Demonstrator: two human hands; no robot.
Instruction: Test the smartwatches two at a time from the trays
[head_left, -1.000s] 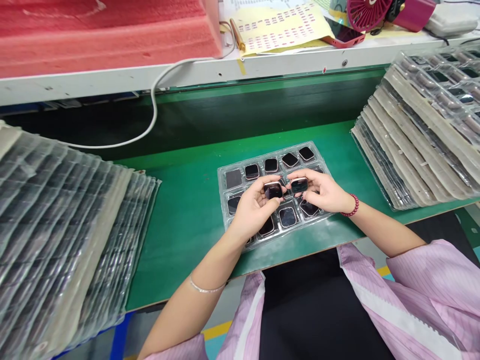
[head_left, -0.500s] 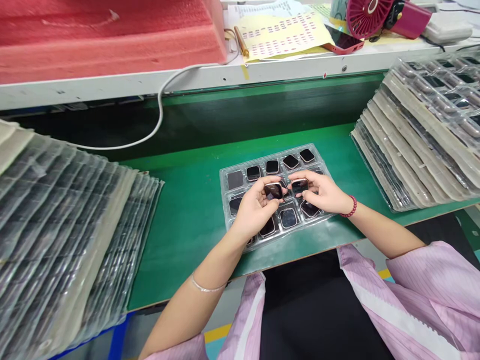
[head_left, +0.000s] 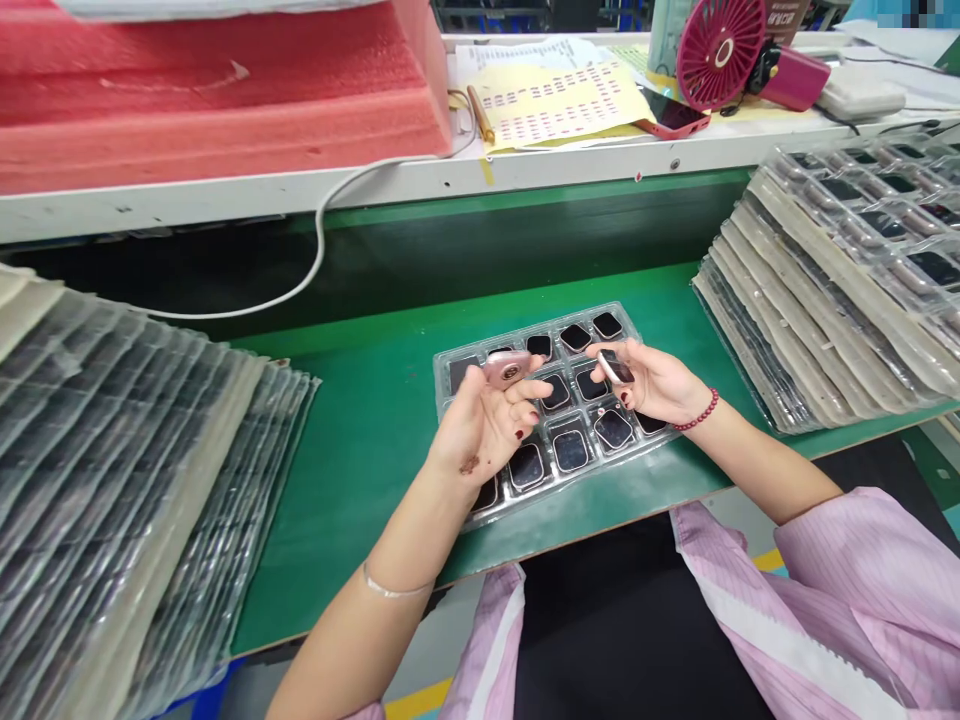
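Above a clear plastic tray [head_left: 551, 478], my left hand [head_left: 487, 420] is palm up and grips a pink smartwatch body [head_left: 508, 370] between thumb and fingers. Its back, with a round dark sensor, faces me. My right hand [head_left: 656, 382] pinches a second smartwatch body [head_left: 615, 368], tilted so its metal edge and part of its dark face show. Below both hands, the tray's pockets hold several square watch bodies with dark screens, among them one watch body [head_left: 571, 451] in the front row. My left hand hides some of the pockets on that side.
Stacked plastic trays [head_left: 165, 480] lean on the left; another stack [head_left: 795, 310] with watch bodies on top stands right. Behind the green table [head_left: 360, 420], a white shelf [head_left: 570, 155] carries red foam [head_left: 300, 110], papers, a phone [head_left: 675, 115] and a fan [head_left: 721, 50]. A white cable [head_left: 321, 225] hangs down.
My left hand has turned palm up, so its watch body now shows its back instead of its screen. The right hand has tilted its watch body and moved slightly right, away from the left.
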